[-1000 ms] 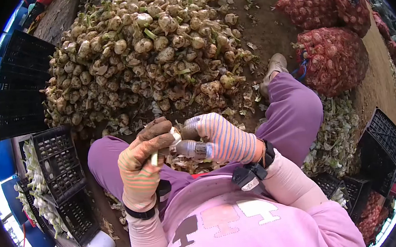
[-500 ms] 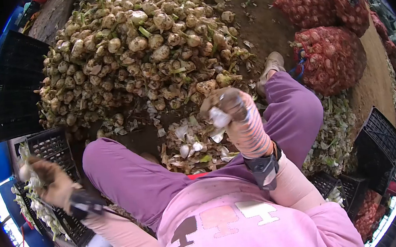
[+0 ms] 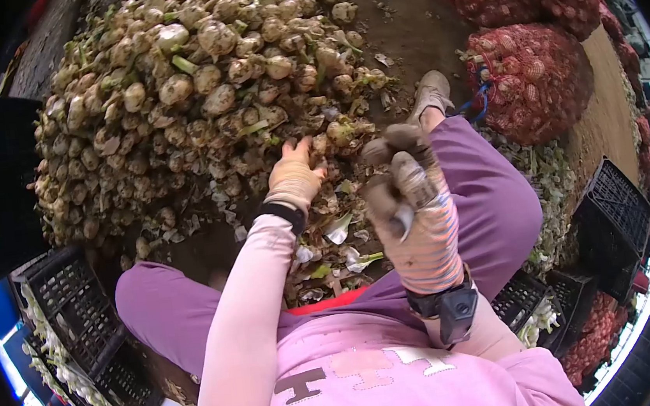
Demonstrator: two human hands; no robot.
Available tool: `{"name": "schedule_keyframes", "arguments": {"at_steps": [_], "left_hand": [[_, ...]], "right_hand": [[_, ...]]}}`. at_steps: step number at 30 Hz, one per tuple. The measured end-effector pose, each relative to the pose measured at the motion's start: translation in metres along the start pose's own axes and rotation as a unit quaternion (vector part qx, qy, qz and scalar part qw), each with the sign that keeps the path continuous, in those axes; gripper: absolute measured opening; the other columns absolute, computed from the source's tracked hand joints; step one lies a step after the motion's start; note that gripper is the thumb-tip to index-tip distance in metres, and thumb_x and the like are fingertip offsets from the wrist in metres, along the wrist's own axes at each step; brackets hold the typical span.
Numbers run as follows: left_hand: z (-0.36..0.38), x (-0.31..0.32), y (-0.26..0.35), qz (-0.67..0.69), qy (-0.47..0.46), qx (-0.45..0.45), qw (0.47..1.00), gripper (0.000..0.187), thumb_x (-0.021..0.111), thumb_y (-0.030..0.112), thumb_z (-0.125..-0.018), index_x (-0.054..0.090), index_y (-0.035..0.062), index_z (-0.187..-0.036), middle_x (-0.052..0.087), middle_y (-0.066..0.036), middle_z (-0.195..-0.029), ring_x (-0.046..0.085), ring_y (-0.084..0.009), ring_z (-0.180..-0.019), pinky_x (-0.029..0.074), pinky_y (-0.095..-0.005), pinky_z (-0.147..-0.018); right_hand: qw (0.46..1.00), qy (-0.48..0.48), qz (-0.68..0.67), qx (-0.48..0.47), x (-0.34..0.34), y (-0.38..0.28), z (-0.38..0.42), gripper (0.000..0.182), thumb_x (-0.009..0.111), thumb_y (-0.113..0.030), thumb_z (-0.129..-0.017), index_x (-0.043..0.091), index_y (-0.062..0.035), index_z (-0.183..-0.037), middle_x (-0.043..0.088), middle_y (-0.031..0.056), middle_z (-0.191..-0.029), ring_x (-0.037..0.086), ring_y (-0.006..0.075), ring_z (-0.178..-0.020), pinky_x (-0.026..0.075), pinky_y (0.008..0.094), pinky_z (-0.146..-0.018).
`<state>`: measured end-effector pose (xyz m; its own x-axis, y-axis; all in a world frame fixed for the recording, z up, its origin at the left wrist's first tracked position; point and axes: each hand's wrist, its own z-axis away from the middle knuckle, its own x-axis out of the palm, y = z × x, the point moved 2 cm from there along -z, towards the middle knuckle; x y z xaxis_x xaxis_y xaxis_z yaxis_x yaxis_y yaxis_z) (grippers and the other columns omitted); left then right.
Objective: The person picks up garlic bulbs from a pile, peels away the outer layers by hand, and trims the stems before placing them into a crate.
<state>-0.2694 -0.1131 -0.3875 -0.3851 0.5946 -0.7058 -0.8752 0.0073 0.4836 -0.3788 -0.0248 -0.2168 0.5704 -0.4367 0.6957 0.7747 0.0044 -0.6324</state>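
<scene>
1. Left hand (image 3: 297, 176): at the near edge of the bulb pile (image 3: 166, 101); fingers spread, tips among the bulbs; whether they grip one, I cannot tell.
2. Right hand (image 3: 413, 210): raised right of it, apart from the pile; fingers curled over the palm; a small pale piece (image 3: 403, 222) shows there, its grip unclear.
3. Peelings (image 3: 337, 230) lie between the knees; a red sack (image 3: 537, 85) stands beyond the right foot.
</scene>
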Motion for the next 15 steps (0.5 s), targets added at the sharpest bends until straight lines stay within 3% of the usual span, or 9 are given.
{"name": "schedule_keyframes", "arguments": {"at_steps": [1, 2, 5, 7, 9, 11, 15], "left_hand": [[-0.005, 0.006, 0.004, -0.015, -0.005, -0.018, 1.0, 0.064, 0.071, 0.02, -0.074, 0.041, 0.0161, -0.131, 0.03, -0.018, -0.141, 0.05, -0.0378, -0.112, 0.046, -0.0424, -0.09], [-0.009, 0.009, 0.003, -0.003, 0.024, -0.011, 1.0, 0.062, 0.071, 0.018, -0.073, 0.043, 0.0142, -0.128, 0.031, -0.019, -0.14, 0.05, -0.0384, -0.111, 0.046, -0.043, -0.089], [-0.02, 0.012, -0.006, -0.017, 0.031, 0.006, 0.999, 0.056, 0.072, 0.015, -0.072, 0.044, 0.0056, -0.12, 0.036, -0.022, -0.135, 0.051, -0.039, -0.11, 0.047, -0.0435, -0.088], [-0.019, 0.013, -0.018, -0.02, 0.016, 0.014, 1.0, 0.058, 0.072, 0.018, -0.071, 0.044, 0.0053, -0.121, 0.037, -0.022, -0.134, 0.051, -0.0386, -0.109, 0.046, -0.0431, -0.088], [-0.015, 0.015, -0.024, -0.039, 0.022, 0.049, 0.998, 0.06, 0.07, 0.022, -0.074, 0.043, 0.0161, -0.127, 0.039, -0.022, -0.131, 0.051, -0.0381, -0.109, 0.045, -0.043, -0.09], [-0.066, 0.09, -0.092, 0.205, 0.005, 0.101, 0.973, 0.05, 0.064, 0.027, -0.078, 0.046, 0.0202, -0.125, 0.04, -0.022, -0.13, 0.052, -0.0383, -0.109, 0.045, -0.0423, -0.089], [-0.045, 0.082, -0.079, 0.436, -0.045, -0.013, 0.899, 0.048, 0.064, 0.025, -0.08, 0.045, 0.013, -0.122, 0.047, -0.016, -0.116, 0.055, -0.0302, -0.098, 0.048, -0.0395, -0.083]], "right_hand": [[0.999, -0.039, 0.011, 0.004, 0.004, 0.0, 0.001, 0.023, 0.05, -0.013, -0.093, 0.052, -0.0087, -0.116, 0.059, 0.0083, -0.103, 0.037, 0.0047, -0.05, 0.031, 0.0154, -0.041], [0.998, -0.02, 0.052, 0.012, 0.009, -0.001, 0.003, 0.026, 0.051, -0.022, -0.093, 0.051, -0.0082, -0.116, 0.06, 0.0086, -0.099, 0.041, 0.0056, -0.051, 0.03, 0.0151, -0.041], [0.994, -0.005, 0.1, 0.034, 0.009, 0.005, 0.004, 0.027, 0.054, -0.024, -0.092, 0.051, -0.0086, -0.114, 0.061, 0.0077, -0.097, 0.048, 0.0069, -0.055, 0.031, 0.0156, -0.041], [0.994, -0.014, 0.096, 0.057, 0.005, 0.013, 0.005, 0.025, 0.055, -0.023, -0.091, 0.052, -0.0086, -0.112, 0.06, 0.0042, -0.091, 0.053, 0.0077, -0.059, 0.035, 0.016, -0.045], [0.992, -0.03, 0.107, 0.061, 0.004, 0.021, 0.005, 0.022, 0.055, -0.02, -0.091, 0.052, -0.0086, -0.11, 0.06, 0.0033, -0.089, 0.054, 0.0078, -0.06, 0.036, 0.0166, -0.046], [0.986, -0.041, 0.15, 0.059, 0.011, 0.023, 0.008, 0.017, 0.052, -0.016, -0.091, 0.053, -0.0087, -0.106, 0.059, 0.002, -0.086, 0.055, 0.0071, -0.06, 0.038, 0.0183, -0.046], [0.984, -0.09, 0.13, 0.081, 0.004, 0.029, 0.009, 0.016, 0.053, -0.016, -0.092, 0.053, -0.0094, -0.106, 0.057, -0.0012, -0.085, 0.053, 0.0051, -0.063, 0.04, 0.0181, -0.05]]}}
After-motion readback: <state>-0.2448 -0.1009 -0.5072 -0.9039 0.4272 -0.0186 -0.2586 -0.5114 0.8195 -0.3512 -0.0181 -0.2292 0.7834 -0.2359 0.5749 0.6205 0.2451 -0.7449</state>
